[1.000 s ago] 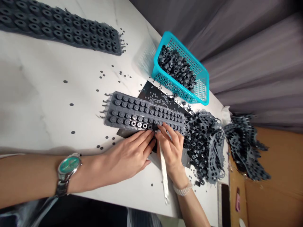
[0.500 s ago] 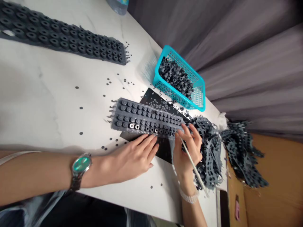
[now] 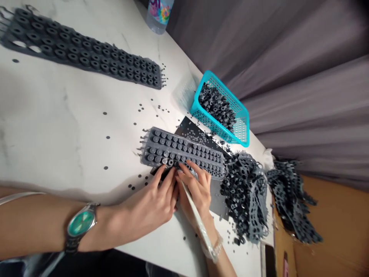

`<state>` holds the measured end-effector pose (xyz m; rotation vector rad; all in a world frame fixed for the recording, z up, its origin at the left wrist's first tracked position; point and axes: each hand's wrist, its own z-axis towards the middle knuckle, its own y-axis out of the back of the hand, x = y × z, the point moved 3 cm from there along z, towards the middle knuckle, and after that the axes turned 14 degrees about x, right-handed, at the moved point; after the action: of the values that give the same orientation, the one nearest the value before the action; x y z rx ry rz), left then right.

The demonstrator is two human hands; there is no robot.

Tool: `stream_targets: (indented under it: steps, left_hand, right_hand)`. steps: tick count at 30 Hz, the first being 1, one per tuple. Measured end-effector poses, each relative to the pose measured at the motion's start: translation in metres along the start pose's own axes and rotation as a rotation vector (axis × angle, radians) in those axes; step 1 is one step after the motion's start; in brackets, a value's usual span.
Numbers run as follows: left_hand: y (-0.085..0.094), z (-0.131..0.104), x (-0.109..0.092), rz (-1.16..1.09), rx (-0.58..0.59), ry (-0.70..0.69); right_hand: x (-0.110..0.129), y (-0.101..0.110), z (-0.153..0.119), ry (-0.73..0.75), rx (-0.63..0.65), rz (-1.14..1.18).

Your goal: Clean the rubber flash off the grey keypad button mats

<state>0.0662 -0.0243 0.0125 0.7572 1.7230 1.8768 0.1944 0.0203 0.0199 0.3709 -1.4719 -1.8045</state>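
A dark grey rubber sheet (image 3: 188, 148) with rows of round raised knobs lies on the table before me, its loose tails at the left end. My left hand (image 3: 148, 206), with a watch on its wrist, has its fingers stretched onto the sheet's near edge. Close beside it, my right hand (image 3: 194, 188) is closed round a long whitish stick (image 3: 198, 219) that slants back over the wrist. The stick's tip is hidden at the near row, by the left fingertips. Some knobs in that row show shiny rings.
Behind the sheet stands a turquoise basket (image 3: 220, 119) of small black rubber pieces. A heap of perforated rubber scraps (image 3: 245, 196) lies to the right. A longer knobbed sheet (image 3: 86, 50) and a bottle (image 3: 159, 17) are farther back. Small black discs lie scattered over the white table (image 3: 69, 134).
My right hand has moved left along the near row with the stick, up to my left hand. My left fingers have shifted slightly left. The whole view has swung a little.
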Motion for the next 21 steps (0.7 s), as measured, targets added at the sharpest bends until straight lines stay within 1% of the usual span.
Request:
stream_targets:
  steps: [4,8,10,12,17,21]
  left_hand:
    - [0.0003,-0.0010,-0.0016,-0.001,0.006,-0.002]
    - [-0.0010,-0.0016,-0.0030,0.000,-0.008,-0.007]
    - [-0.0018,-0.0013,-0.0029,0.004,-0.013,0.008]
    - [-0.0022,-0.0010,-0.0026,0.010,-0.010,0.020]
    - [-0.0038,-0.0013,-0.0034,0.007,-0.021,0.026]
    - [-0.0064,-0.0011,-0.0045,-0.012,-0.016,0.041]
  right_hand:
    - [-0.0005,0.0011,-0.0022,0.047,0.045,-0.033]
    - [0.0008,0.0020,0.0009,0.134,0.148,-0.156]
    - [0.0003,0.0026,0.0029,0.170,0.179,-0.209]
    - [-0.0010,0.0042,0.0042,0.168,0.167,-0.207]
    - [-0.0031,0.0074,0.0006,0.125,0.085,-0.058]
    - [-0.0041,0.0047,-0.0040,0.124,0.104,-0.050]
